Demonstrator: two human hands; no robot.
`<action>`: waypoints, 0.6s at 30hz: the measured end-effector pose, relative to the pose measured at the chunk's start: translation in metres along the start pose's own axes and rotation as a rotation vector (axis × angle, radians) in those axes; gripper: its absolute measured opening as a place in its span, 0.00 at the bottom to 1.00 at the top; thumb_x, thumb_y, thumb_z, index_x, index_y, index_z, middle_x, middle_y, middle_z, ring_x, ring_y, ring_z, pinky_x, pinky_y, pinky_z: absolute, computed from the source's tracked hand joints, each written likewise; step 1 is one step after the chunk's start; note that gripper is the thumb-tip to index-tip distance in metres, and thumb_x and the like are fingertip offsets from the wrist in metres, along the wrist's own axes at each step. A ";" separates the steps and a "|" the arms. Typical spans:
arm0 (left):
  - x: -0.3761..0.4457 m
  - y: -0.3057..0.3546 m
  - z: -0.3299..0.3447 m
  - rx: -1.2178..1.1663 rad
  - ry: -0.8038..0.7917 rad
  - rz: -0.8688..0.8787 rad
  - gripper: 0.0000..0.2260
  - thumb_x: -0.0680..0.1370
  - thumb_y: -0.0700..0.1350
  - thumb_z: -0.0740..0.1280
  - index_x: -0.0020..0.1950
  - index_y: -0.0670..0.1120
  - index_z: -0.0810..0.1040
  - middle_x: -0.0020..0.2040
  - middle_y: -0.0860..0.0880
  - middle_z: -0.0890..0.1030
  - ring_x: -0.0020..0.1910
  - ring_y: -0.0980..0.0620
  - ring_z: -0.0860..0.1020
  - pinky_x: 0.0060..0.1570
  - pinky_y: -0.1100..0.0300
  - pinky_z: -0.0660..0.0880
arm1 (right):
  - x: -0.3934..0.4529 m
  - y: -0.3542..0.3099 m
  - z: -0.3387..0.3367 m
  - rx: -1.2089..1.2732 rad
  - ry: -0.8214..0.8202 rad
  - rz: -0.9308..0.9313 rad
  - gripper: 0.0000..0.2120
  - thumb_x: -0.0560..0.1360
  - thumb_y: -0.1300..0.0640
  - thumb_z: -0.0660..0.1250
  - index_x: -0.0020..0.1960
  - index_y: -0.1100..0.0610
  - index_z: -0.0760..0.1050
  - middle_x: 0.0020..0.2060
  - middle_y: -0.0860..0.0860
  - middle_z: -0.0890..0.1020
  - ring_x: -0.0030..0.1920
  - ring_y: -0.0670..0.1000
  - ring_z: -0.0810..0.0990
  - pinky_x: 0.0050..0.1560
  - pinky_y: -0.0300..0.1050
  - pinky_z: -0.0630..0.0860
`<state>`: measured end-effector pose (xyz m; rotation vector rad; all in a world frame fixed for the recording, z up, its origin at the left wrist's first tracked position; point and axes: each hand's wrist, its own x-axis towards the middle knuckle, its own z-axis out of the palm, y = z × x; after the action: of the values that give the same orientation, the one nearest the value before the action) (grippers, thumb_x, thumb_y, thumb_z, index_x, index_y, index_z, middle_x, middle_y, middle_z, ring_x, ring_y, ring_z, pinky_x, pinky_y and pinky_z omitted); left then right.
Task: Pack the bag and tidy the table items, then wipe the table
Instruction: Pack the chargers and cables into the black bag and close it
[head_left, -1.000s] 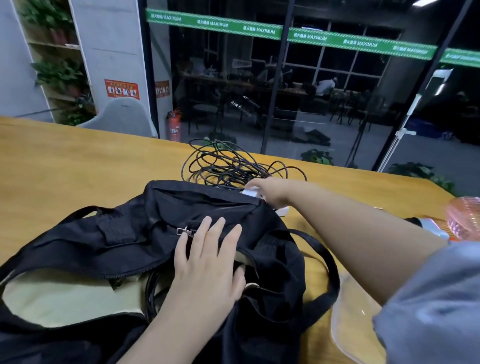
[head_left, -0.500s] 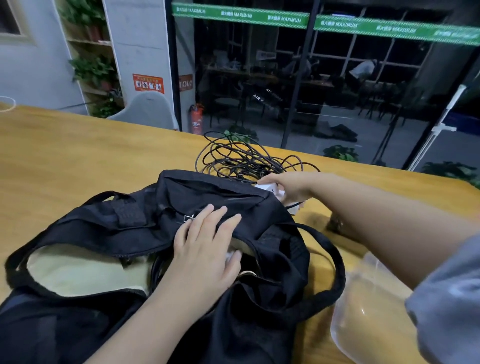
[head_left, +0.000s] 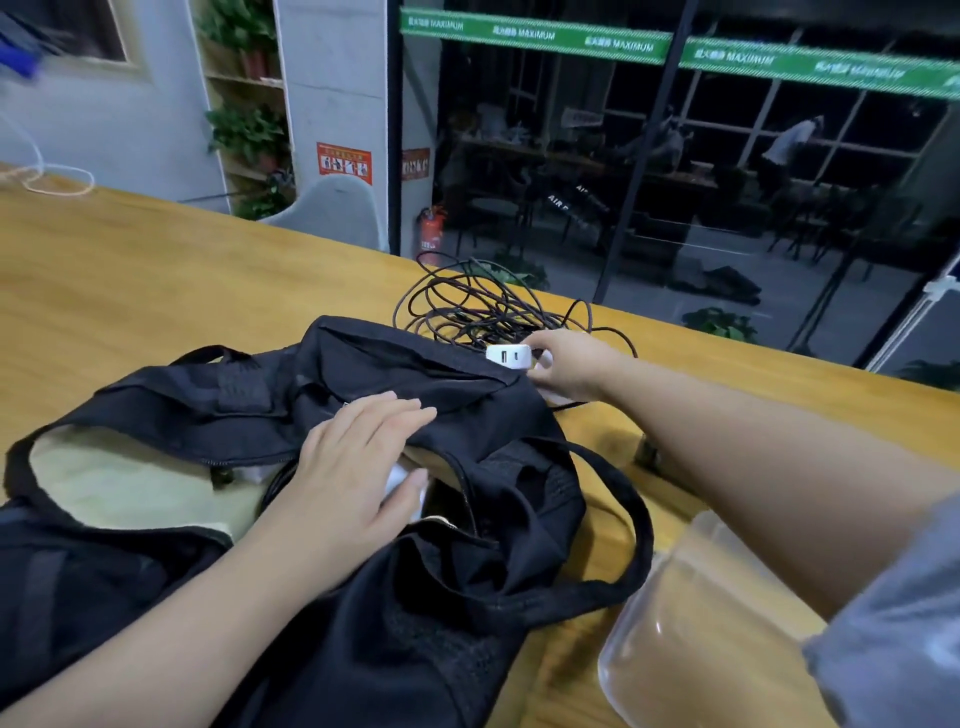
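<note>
The right hand (head_left: 569, 366) has a pinching grip on one white charger (head_left: 510, 357), just behind the one black bag (head_left: 363, 467) on the bench (head_left: 156, 291). The charger looks light and hard; its one tangled cable (head_left: 483, 312) will probably drag. The left hand (head_left: 353, 478) lies open and flat on the soft bag.

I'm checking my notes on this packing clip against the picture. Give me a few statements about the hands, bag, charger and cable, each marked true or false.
1. The right hand pinches a white charger. True.
2. The left hand lies flat on the black bag. True.
3. The black cable is packed inside the bag. False: it lies tangled on the wooden table beyond the bag.
4. The bag is zipped shut. False: it gapes open, its pale lining showing.
</note>
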<state>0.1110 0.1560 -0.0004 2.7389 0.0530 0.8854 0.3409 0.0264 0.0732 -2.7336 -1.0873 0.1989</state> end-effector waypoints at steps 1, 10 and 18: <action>0.000 0.000 0.000 -0.002 -0.001 0.001 0.20 0.75 0.54 0.55 0.66 0.52 0.66 0.65 0.54 0.72 0.68 0.55 0.62 0.60 0.52 0.61 | 0.000 0.000 -0.002 0.009 0.029 -0.006 0.15 0.77 0.50 0.63 0.63 0.52 0.72 0.56 0.52 0.79 0.52 0.54 0.76 0.43 0.42 0.70; 0.002 0.000 0.000 -0.026 0.009 -0.001 0.20 0.74 0.54 0.56 0.66 0.53 0.66 0.64 0.55 0.71 0.67 0.55 0.63 0.57 0.52 0.63 | -0.020 -0.004 -0.011 0.008 0.092 -0.015 0.11 0.80 0.49 0.59 0.58 0.52 0.75 0.55 0.50 0.79 0.46 0.50 0.73 0.44 0.43 0.70; 0.045 0.024 -0.008 -0.080 -0.053 -0.052 0.18 0.76 0.45 0.60 0.66 0.52 0.69 0.68 0.56 0.67 0.69 0.56 0.58 0.67 0.54 0.58 | -0.047 0.005 -0.022 0.093 0.110 0.021 0.10 0.79 0.50 0.61 0.56 0.53 0.75 0.57 0.53 0.78 0.53 0.52 0.75 0.45 0.43 0.70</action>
<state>0.1424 0.1398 0.0375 2.6720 0.0763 0.7841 0.3140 -0.0125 0.0963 -2.6406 -0.9953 0.0983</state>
